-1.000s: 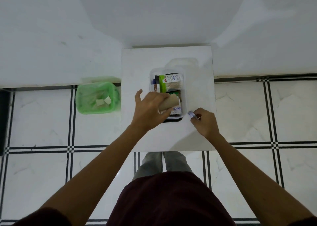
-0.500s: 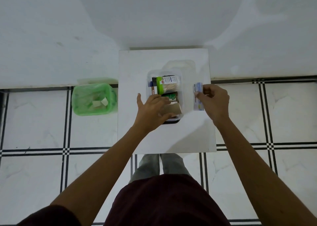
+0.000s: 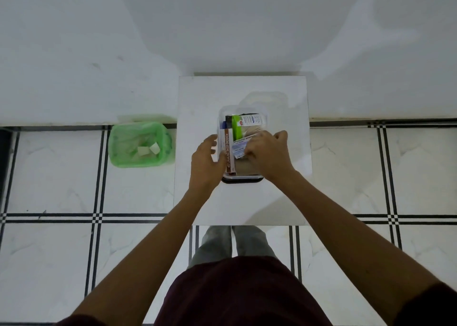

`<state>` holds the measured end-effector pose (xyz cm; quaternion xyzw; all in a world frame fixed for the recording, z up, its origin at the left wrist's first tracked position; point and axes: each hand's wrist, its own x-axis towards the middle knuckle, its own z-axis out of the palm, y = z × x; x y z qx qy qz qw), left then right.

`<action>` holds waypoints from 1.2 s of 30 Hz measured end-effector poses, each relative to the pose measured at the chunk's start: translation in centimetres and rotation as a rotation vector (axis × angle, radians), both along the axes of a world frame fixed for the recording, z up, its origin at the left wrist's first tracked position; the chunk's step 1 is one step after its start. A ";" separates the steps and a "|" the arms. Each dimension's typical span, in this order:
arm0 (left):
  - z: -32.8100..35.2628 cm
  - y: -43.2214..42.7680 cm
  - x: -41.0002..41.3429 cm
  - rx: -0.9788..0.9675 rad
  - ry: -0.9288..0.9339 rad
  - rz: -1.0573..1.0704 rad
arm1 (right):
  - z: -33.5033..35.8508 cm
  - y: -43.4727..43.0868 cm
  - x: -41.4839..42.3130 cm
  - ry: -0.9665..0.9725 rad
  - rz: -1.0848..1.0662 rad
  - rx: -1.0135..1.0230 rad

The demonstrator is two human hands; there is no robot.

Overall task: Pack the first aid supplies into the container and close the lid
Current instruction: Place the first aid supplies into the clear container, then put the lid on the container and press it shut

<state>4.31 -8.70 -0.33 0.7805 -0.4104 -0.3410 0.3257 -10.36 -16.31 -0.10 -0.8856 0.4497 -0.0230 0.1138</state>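
Note:
A clear plastic container [image 3: 241, 180] stands open on the small white table [image 3: 197, 103]. Inside it are a povidone-iodine ointment box [image 3: 229, 150], a green-and-white box [image 3: 243, 124] and a tan bandage roll [image 3: 244, 168]. My right hand [image 3: 268, 155] is over the container, fingers pinched on a pale blue antiseptic bandage packet [image 3: 241, 145] that lies on the contents. My left hand [image 3: 207, 161] rests against the container's left wall with its thumb on the ointment box. The clear lid [image 3: 265, 100] lies on the table just behind the container.
A green plastic basket [image 3: 139, 144] lined with a bag and holding white scraps sits on the tiled floor left of the table. A white wall rises behind. My legs stand under the table's near edge.
My right hand has carried the blue packet from the table's right side into the container. My left hand has slid off the tan roll to the container's left wall.

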 end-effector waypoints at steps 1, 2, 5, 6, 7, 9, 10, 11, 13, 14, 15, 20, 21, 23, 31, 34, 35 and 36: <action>0.0 -0.3 0.3 0.056 0.027 -0.019 | 0.0 0.0 0.1 0.044 -0.019 0.017; 0.0 -0.4 0.5 0.100 0.043 -0.049 | 0.1 -0.1 0.2 0.086 -0.034 0.045; -0.1 -0.9 0.8 0.160 0.031 -0.121 | 0.4 -0.3 0.7 0.146 -0.055 0.193; -0.1 -1.0 0.8 0.173 0.027 -0.134 | 0.4 -0.4 0.7 0.152 -0.062 0.241; -0.1 -1.1 0.9 0.188 0.029 -0.143 | 0.2 -0.4 0.7 0.138 -0.080 0.270; 0.1 -1.3 1.0 0.222 0.045 -0.156 | -0.3 -0.3 0.7 0.077 -0.133 0.283; 0.3 -1.4 1.0 0.234 0.051 -0.158 | -0.4 -0.2 0.7 0.053 -0.142 0.278; 0.5 -1.4 1.1 0.241 0.053 -0.161 | -0.3 -0.1 0.8 0.029 -0.139 0.276; 0.8 -1.4 1.2 0.241 0.047 -0.170 | 0.2 0.0 0.6 -0.107 -0.151 0.294; 0.9 -1.3 1.2 0.238 0.041 -0.170 | 0.8 0.2 0.2 -0.253 -0.196 0.293; 1.1 -1.1 1.4 0.233 0.035 -0.168 | 1.4 0.4 -0.4 -0.426 -0.267 0.262; 1.7 0.6 3.3 0.141 0.001 -0.109 | 2.1 1.3 -3.1 -0.706 -0.865 0.252; 1.8 0.7 3.7 0.127 -0.004 -0.090 | 1.0 1.4 -3.4 -0.599 -0.927 0.377; 1.7 1.0 4.6 0.114 -0.026 -0.071 | -1.4 1.8 -3.4 -0.391 -0.944 0.620; 1.2 1.7 5.9 0.196 0.002 -0.087 | -8.4 2.0 -0.9 -0.124 -0.999 0.734; 0.8 1.9 5.5 0.197 0.019 -0.089 | -8.4 1.6 -1.7 -0.251 -0.964 0.779; 0.8 1.9 5.4 0.201 0.033 -0.077 | -8.3 1.5 -2.3 -0.350 -0.978 0.820; 0.8 1.9 5.3 0.204 0.048 -0.059 | -7.2 1.3 -2.9 -0.470 -1.014 0.890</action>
